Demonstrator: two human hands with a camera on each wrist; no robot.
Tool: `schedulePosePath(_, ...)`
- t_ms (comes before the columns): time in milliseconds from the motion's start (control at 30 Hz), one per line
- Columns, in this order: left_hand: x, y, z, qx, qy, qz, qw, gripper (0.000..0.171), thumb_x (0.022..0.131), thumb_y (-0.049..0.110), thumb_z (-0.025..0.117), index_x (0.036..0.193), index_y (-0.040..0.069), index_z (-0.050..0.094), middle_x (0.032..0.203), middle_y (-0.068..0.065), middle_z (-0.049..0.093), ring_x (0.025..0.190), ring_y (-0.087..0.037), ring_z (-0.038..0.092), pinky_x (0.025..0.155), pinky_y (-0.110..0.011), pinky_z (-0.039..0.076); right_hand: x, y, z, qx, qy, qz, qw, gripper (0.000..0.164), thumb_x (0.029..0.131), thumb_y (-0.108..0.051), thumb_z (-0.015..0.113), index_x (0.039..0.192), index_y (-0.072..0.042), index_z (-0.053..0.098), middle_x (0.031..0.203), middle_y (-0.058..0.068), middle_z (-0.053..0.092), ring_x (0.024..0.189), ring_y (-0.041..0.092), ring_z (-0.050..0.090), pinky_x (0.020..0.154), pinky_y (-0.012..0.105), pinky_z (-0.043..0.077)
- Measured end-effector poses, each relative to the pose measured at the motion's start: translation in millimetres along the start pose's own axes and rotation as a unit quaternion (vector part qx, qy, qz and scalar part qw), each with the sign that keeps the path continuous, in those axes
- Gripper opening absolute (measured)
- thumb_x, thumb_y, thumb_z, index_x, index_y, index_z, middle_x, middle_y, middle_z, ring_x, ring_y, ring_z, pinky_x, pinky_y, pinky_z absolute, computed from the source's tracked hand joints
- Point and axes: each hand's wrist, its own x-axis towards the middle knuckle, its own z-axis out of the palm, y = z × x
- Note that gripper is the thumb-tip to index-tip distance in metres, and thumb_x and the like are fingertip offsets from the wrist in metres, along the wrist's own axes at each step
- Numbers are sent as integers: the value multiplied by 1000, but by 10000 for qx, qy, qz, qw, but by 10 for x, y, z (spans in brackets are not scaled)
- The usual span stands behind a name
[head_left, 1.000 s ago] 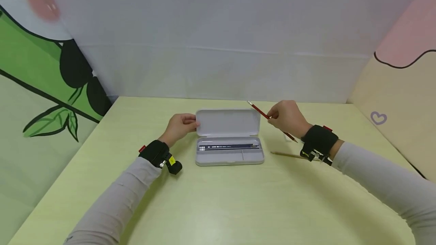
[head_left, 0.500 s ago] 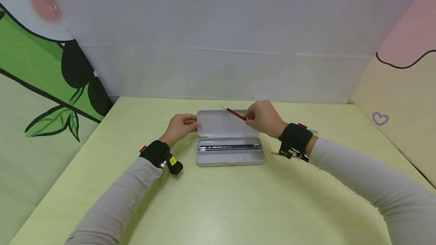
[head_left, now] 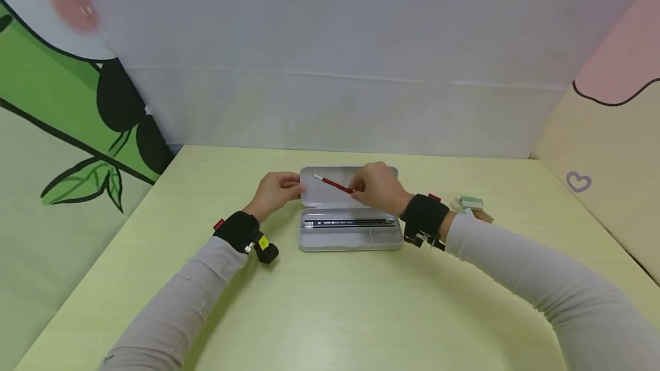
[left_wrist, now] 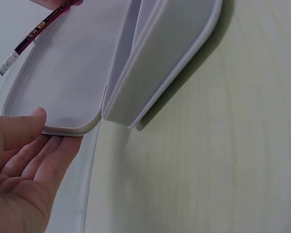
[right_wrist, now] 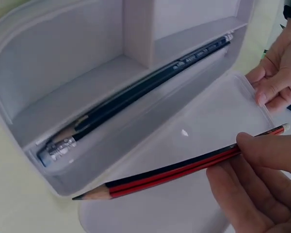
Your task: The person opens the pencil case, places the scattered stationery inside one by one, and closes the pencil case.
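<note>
A pale pencil case (head_left: 332,245) lies on the table with its lid (head_left: 313,194) raised toward the back. At the lid's left edge, my left hand (head_left: 275,192) pinches the rim, thumb inside and fingers behind, as the left wrist view shows. My right hand (head_left: 380,189) pinches a red-and-black pencil (head_left: 332,184) between thumb and fingers, in front of the lid. In the right wrist view this pencil's sharpened tip points toward the case's tray and its white end lies past my thumb. Dark pencils (right_wrist: 140,94) lie lengthwise in the tray's long compartment, facing opposite ways.
Right of the case, partly behind my right forearm, sit a green-and-white block (head_left: 471,203) and a small brown piece (head_left: 483,216). A divider (right_wrist: 138,34) splits the tray's other side into compartments. A pale wall covering (head_left: 330,73) stands behind the table.
My right hand has carried the red-and-black pencil left, from beside the case to in front of the lid. My left hand stays at the lid's edge. The green-and-white block has come into view.
</note>
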Motion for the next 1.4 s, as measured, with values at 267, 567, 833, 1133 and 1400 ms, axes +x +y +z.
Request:
schedulePosePath(267,7,10,15,8,-19,-1,10000,36,93,13,64,125,-2,60,121,-22,66,104,-28,70,91,-34,59,-14,66,152,-187,-45,-410,9990,5,78,1,75,82,-2,76,76,8,74,67,14,61,61,22,53)
schedulePosePath(567,20,-5,24,-5,-15,61,10000,37,93,14,64,125,-3,60,121,-23,66,103,-28,70,93,-37,58,-31,100,290,-486,-355,-638,9961,5,79,0,74,78,-4,76,74,5,72,65,12,56,59,20,50)
schedulePosePath(833,28,-21,38,-43,-28,112,9999,36,93,14,64,125,-3,60,120,-23,66,102,-27,71,92,-36,58,-37,93,393,-811,-436,-616,9938,6,80,0,73,77,-4,76,75,5,73,67,12,58,61,22,52)
schedulePosePath(1133,39,-26,51,-93,-31,148,9998,36,93,14,63,125,-3,60,121,-23,66,102,-28,71,92,-36,58,-49,72,431,-866,-440,-727,9926,5,79,1,73,76,-3,75,74,6,72,66,12,57,61,23,52)
schedulePosePath(1400,32,-14,51,17,11,57,10000,37,93,15,64,126,-2,60,121,-22,66,104,-29,70,92,-35,58,-48,102,460,-772,-439,-772,9931,7,80,1,72,75,-4,75,75,6,72,66,12,58,63,24,54)
